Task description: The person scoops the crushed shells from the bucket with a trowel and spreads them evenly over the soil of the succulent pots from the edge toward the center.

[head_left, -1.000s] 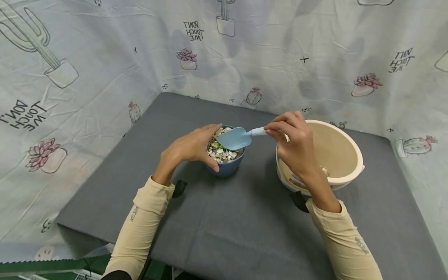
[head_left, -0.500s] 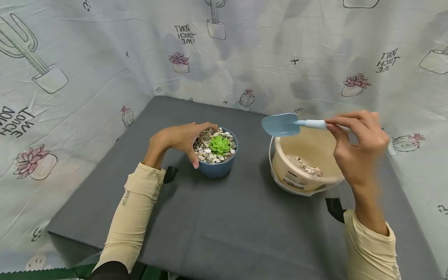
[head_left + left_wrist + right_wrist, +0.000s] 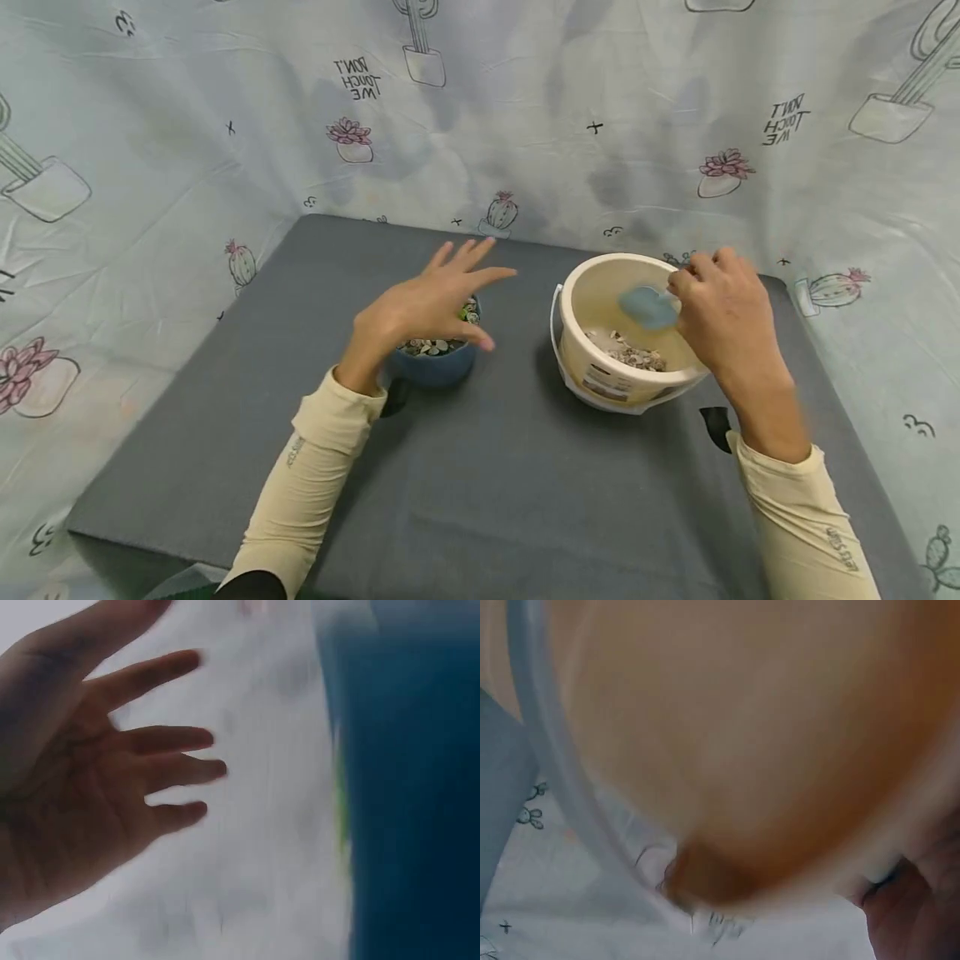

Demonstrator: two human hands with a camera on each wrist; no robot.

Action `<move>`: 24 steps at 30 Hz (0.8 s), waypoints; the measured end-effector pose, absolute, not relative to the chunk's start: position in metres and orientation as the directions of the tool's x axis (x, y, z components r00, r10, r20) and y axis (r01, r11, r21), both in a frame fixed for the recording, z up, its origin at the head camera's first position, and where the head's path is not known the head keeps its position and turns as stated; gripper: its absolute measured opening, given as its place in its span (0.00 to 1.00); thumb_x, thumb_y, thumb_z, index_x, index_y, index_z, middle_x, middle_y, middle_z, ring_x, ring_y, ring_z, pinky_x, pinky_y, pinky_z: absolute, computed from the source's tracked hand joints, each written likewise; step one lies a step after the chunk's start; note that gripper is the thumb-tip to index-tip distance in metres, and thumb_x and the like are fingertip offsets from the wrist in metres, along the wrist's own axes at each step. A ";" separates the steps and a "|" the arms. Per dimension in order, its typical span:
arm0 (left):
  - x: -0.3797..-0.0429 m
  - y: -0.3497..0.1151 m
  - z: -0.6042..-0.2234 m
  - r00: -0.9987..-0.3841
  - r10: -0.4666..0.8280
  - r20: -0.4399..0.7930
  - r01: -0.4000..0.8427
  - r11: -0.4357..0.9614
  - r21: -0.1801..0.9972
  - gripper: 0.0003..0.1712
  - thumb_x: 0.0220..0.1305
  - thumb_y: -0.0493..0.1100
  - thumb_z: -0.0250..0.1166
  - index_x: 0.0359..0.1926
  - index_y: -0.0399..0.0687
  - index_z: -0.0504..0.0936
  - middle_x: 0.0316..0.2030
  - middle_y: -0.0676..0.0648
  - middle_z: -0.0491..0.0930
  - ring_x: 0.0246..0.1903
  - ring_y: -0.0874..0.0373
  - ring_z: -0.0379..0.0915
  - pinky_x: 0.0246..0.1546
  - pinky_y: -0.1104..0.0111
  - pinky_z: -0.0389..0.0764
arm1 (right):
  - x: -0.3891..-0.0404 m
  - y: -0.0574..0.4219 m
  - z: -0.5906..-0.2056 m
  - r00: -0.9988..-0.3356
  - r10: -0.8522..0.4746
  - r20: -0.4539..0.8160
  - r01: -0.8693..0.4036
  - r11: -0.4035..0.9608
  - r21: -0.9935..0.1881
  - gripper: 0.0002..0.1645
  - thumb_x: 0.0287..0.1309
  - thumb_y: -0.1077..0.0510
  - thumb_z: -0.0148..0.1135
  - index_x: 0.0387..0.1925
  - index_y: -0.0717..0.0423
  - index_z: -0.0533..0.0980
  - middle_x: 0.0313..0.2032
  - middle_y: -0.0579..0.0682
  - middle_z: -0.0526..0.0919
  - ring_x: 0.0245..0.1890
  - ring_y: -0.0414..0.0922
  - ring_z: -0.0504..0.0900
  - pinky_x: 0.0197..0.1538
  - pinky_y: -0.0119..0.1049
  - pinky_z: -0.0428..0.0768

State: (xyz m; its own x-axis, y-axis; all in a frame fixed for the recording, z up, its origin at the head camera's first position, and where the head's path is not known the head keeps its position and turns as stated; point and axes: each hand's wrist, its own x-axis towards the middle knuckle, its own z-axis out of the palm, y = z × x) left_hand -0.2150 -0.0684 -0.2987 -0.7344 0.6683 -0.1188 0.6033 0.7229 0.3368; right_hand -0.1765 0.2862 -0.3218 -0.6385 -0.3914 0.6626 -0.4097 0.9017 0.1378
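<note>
My left hand [image 3: 423,312] is spread wide above a blue pot [image 3: 438,367], fingers off its wall. Light stone or shell pieces fill the pot round a green succulent [image 3: 470,315], which the hand partly covers. In the left wrist view, the same hand [image 3: 97,772] has straight fingers beside the blurred pot [image 3: 420,787]. On the right, my right hand [image 3: 727,312] grips a light blue trowel [image 3: 648,308] by its handle, which the fingers hide. The trowel's blade dips into the mouth of a cream bucket [image 3: 573,350], tilted and blurred.
Loose pale pieces [image 3: 633,357] lie in the bottom of the bucket. Its white carrying handle [image 3: 554,321] hangs down at the side. A grey cloth covers the table [image 3: 480,483], and a printed curtain [image 3: 525,108] closes off the back.
The right hand has carried the trowel from over the pot to the bucket and lowered the blade into it. My left hand has let go of the pot and lifted.
</note>
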 end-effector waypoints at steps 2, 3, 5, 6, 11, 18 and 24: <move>-0.211 -0.036 -0.299 -0.699 0.714 -0.036 0.659 0.664 0.353 0.54 0.61 0.61 0.75 0.82 0.59 0.60 0.85 0.40 0.41 0.85 0.41 0.36 0.85 0.46 0.36 | -0.181 0.282 -0.326 -0.661 -0.445 0.603 -0.404 0.889 0.214 0.05 0.46 0.78 0.65 0.24 0.69 0.81 0.26 0.63 0.78 0.31 0.64 0.74 0.34 0.55 0.74; -0.209 -0.022 -0.300 -0.677 0.735 -0.011 0.683 0.634 0.362 0.51 0.63 0.61 0.73 0.82 0.59 0.61 0.85 0.40 0.43 0.85 0.42 0.38 0.85 0.47 0.39 | -0.183 0.280 -0.328 -0.669 -0.472 0.574 -0.407 0.879 0.247 0.06 0.44 0.79 0.64 0.22 0.69 0.80 0.26 0.62 0.78 0.31 0.63 0.73 0.34 0.55 0.74; -0.208 0.000 -0.305 -0.643 0.766 0.010 0.712 0.592 0.378 0.48 0.66 0.62 0.70 0.81 0.56 0.63 0.84 0.39 0.47 0.85 0.43 0.42 0.85 0.49 0.44 | -0.186 0.275 -0.331 -0.681 -0.513 0.522 -0.415 0.859 0.301 0.09 0.44 0.80 0.61 0.19 0.68 0.79 0.24 0.61 0.76 0.29 0.62 0.74 0.33 0.53 0.75; -0.208 0.008 -0.307 -0.626 0.780 0.017 0.725 0.574 0.381 0.47 0.67 0.62 0.70 0.80 0.54 0.65 0.84 0.39 0.49 0.84 0.43 0.45 0.85 0.49 0.46 | -0.187 0.272 -0.332 -0.687 -0.523 0.504 -0.419 0.852 0.313 0.10 0.45 0.80 0.61 0.18 0.67 0.78 0.24 0.61 0.76 0.28 0.61 0.74 0.33 0.52 0.76; -0.207 0.021 -0.323 -0.592 0.804 0.063 0.766 0.536 0.355 0.35 0.70 0.58 0.69 0.70 0.45 0.78 0.80 0.35 0.59 0.81 0.37 0.54 0.83 0.50 0.55 | -0.193 0.262 -0.335 -0.750 -0.478 0.457 -0.424 0.878 0.222 0.08 0.51 0.75 0.66 0.21 0.66 0.81 0.25 0.59 0.77 0.26 0.60 0.74 0.28 0.52 0.79; -0.205 0.021 -0.331 -0.609 0.788 0.088 0.757 0.544 0.362 0.31 0.72 0.55 0.68 0.68 0.43 0.80 0.80 0.33 0.59 0.80 0.35 0.55 0.82 0.50 0.59 | -0.199 0.263 -0.332 -0.847 -0.284 0.450 -0.367 0.924 -0.109 0.14 0.60 0.68 0.67 0.18 0.62 0.82 0.18 0.55 0.76 0.16 0.49 0.70 0.21 0.47 0.73; -0.204 0.021 -0.330 -0.613 0.787 0.072 0.748 0.548 0.374 0.33 0.73 0.54 0.67 0.70 0.41 0.77 0.81 0.32 0.56 0.81 0.35 0.52 0.82 0.48 0.57 | -0.200 0.278 -0.323 -0.950 -0.033 0.311 -0.160 0.907 -0.391 0.17 0.63 0.64 0.60 0.20 0.63 0.87 0.15 0.56 0.78 0.18 0.47 0.67 0.29 0.46 0.69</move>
